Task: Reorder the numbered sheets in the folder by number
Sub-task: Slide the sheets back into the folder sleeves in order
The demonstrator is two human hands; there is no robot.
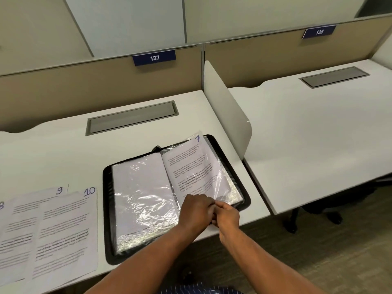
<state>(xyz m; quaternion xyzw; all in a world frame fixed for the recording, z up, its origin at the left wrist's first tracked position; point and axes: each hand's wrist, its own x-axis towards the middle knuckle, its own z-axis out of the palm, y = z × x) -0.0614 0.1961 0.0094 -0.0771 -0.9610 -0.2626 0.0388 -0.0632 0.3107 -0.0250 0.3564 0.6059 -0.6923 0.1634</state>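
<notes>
Folder open on surface; sheet 7 part-way in right-hand sleeve; left hand and right hand curled, pinching its bottom edge; paper light, floppy; plastic likely slippery, so grip near edge, keep flat.

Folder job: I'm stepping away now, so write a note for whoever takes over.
Left hand and right hand: fingers curled, pinching the near edge of sheet 7.
Sheet 7 lies on the right side of the open folder at a plastic sleeve; how far in is unclear.
Sheet 9 and sheet 10 lie loose, overlapping, on the desk left of the folder; a third sheet at the frame edge looks like 8.
Done: nothing confirmed.
To do: seat 7, then file the loose sheets in order.
</notes>
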